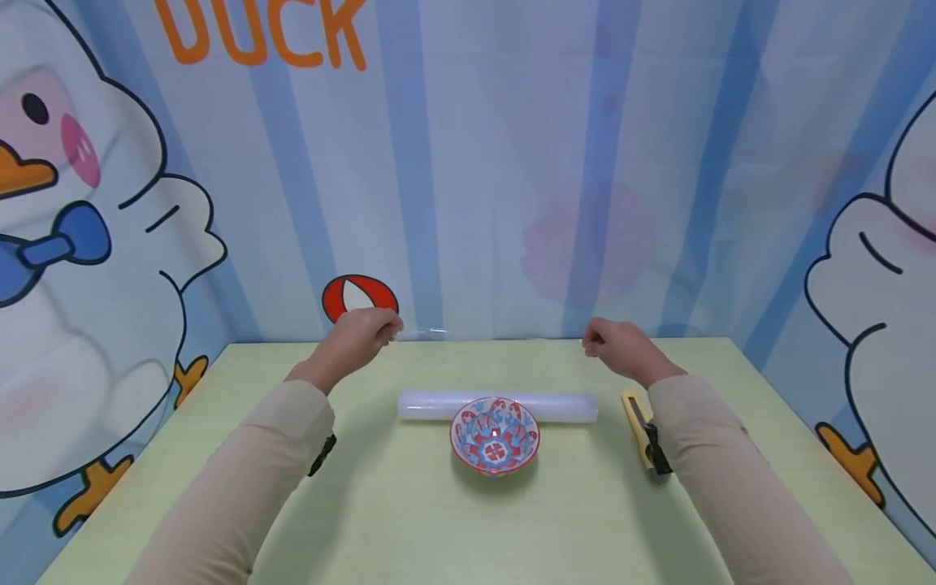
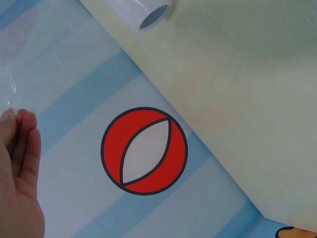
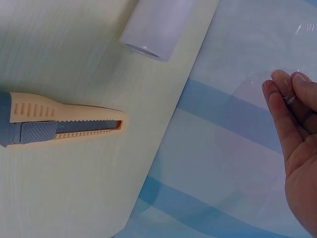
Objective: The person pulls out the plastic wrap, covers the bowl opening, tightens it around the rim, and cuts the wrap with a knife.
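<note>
Beige sleeves (image 1: 241, 479) reach forward; the left grip (image 1: 354, 343) and right grip (image 1: 624, 349) both pinch clear film (image 2: 12, 88). On the desk (image 1: 409, 520), the pale roll (image 1: 431, 405) lies crosswise behind a patterned bowl (image 1: 495, 439); the yellow cutter (image 1: 634, 414) points away. Orange "DUCK" (image 1: 274, 28) marks the backdrop (image 1: 490, 162).

Red-and-blue patterned bowl (image 1: 495, 436); yellow cutter (image 1: 635, 422)
</note>
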{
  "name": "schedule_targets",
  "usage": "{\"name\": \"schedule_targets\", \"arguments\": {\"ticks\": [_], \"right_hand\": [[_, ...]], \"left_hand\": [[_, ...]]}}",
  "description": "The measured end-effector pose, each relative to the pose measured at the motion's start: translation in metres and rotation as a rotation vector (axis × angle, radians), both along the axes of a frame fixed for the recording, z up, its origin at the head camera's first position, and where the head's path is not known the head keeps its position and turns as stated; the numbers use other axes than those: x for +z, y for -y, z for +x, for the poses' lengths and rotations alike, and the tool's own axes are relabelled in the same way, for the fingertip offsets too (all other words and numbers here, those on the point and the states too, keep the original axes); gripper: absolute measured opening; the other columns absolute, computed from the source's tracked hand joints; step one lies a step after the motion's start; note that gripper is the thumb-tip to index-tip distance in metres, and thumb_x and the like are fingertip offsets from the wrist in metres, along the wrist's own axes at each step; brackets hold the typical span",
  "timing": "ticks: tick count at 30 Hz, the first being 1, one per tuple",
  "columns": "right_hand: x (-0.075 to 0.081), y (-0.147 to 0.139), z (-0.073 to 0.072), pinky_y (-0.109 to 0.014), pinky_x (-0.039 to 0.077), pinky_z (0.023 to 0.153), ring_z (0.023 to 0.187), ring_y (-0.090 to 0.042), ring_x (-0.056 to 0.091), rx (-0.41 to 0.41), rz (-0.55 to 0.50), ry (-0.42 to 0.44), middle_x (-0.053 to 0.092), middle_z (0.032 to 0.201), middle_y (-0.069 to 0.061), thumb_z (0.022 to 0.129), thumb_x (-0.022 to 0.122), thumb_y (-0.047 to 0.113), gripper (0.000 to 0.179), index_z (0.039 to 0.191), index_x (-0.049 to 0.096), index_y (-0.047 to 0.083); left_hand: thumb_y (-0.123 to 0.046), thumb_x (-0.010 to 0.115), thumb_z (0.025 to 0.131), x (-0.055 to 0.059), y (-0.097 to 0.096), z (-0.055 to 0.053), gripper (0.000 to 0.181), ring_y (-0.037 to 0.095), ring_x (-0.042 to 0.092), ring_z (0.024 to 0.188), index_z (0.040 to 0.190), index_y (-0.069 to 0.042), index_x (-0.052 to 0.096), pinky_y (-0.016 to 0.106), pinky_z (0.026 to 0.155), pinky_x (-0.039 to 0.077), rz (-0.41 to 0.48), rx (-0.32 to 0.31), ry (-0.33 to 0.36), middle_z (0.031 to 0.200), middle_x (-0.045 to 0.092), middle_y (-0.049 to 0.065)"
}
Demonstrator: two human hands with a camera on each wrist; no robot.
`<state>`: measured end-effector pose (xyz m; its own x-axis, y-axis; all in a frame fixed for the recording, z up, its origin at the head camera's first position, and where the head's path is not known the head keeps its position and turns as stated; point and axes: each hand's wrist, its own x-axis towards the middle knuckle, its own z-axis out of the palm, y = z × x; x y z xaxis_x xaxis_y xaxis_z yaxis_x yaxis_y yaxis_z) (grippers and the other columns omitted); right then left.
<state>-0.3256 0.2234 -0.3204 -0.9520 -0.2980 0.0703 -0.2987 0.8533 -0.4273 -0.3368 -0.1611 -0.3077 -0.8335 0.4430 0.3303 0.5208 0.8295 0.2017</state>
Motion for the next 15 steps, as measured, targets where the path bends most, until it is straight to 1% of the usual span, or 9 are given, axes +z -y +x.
{"name": "schedule_targets", "arguments": {"ticks": [7, 12, 15], "right_hand": [[0.007, 0.001, 0.0, -0.039, 0.047, 0.074, 0.089, -0.026, 0.06, 0.012, 0.014, -0.033, 0.062, 0.096, -0.013, 0.094, 0.048, 0.01, 0.01, 0.096, 0.056, 0.005], [0.012, 0.001, 0.001, -0.04, 0.047, 0.073, 0.09, -0.028, 0.059, 0.024, 0.022, -0.052, 0.062, 0.096, -0.014, 0.094, 0.048, 0.009, 0.01, 0.097, 0.055, 0.004], [0.016, 0.002, 0.002, -0.039, 0.046, 0.074, 0.091, -0.028, 0.059, 0.023, 0.018, -0.043, 0.061, 0.098, -0.014, 0.095, 0.047, 0.01, 0.011, 0.099, 0.055, 0.004]], "left_hand": [[-0.012, 0.058, 0.09, 0.005, 0.002, 0.0, 0.017, 0.019, 0.062, 0.081, 0.103, -0.006, 0.066, 0.036, 0.081, 0.053, 0.005, 0.001, -0.014, 0.089, 0.068, 0.006], [-0.012, 0.058, 0.09, 0.01, 0.003, 0.001, 0.016, 0.019, 0.063, 0.08, 0.103, -0.006, 0.066, 0.036, 0.08, 0.054, 0.013, 0.0, -0.015, 0.091, 0.068, 0.007], [-0.011, 0.058, 0.09, 0.012, 0.004, 0.002, 0.015, 0.018, 0.062, 0.08, 0.102, -0.006, 0.065, 0.036, 0.08, 0.053, 0.015, 0.005, -0.016, 0.09, 0.068, 0.006]]}}
